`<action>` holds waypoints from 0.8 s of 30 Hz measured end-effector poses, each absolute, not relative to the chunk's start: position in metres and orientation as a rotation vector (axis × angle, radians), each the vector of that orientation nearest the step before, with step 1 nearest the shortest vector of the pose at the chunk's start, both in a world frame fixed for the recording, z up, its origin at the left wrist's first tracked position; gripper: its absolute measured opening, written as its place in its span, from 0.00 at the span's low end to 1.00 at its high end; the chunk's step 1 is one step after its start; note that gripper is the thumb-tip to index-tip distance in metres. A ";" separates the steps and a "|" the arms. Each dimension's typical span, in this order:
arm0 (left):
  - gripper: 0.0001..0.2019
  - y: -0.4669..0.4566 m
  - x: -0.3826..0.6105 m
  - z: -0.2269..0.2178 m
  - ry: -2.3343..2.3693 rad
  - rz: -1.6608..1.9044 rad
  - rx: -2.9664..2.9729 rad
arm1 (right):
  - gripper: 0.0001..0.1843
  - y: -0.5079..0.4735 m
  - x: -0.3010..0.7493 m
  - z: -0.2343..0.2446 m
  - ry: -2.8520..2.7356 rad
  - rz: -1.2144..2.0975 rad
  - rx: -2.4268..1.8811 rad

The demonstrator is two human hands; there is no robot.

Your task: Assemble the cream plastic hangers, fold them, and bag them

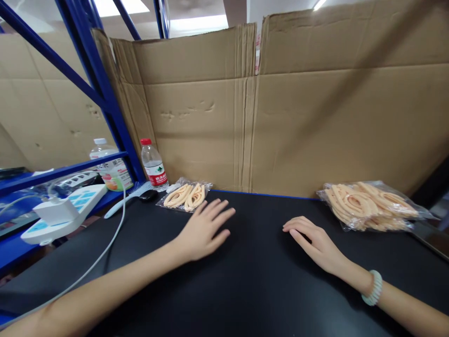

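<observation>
My left hand is spread above the black tabletop, palm down, with nothing in it. Just beyond its fingers lies a small clear plastic bag of carved, light wood-coloured pieces. My right hand rests on or just over the table with fingers stretched out and nothing held; a pale green coiled band circles that wrist. Farther right, past this hand, sits a bigger clear bag of similar carved pieces, stacked in layers.
Tall cardboard panels wall off the back. At left stand a red-capped water bottle, a white-capped drink bottle, a white power strip and a blue metal frame. A white cable crosses the table's left side.
</observation>
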State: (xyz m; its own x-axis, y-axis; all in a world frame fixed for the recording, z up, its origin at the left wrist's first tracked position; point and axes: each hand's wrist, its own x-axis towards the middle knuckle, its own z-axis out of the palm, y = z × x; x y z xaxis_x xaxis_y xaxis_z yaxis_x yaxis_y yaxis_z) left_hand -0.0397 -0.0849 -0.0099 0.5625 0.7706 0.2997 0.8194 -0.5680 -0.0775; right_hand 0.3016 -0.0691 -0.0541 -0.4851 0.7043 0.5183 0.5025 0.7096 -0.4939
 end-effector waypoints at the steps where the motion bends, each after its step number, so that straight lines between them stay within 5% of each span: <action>1: 0.26 -0.095 -0.027 -0.011 -1.266 -0.315 -2.695 | 0.13 -0.069 0.301 -0.053 -2.179 0.347 -0.920; 13: 0.22 -0.108 -0.005 -0.046 -1.083 -0.347 -2.967 | 0.11 -0.067 0.298 -0.045 -2.307 0.108 -0.904; 24: 0.21 -0.113 0.000 -0.028 -1.068 -0.195 -3.028 | 0.10 -0.073 0.302 -0.042 -2.500 -0.002 -0.885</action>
State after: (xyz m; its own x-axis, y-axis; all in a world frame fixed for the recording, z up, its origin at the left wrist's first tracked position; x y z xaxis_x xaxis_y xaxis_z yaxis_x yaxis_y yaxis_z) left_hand 0.0003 -0.1129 -0.0276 0.7727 0.6285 0.0893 0.6194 -0.7772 0.1110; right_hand 0.3019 -0.0734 -0.0419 -0.6729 0.5921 0.4435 0.5928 0.7902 -0.1555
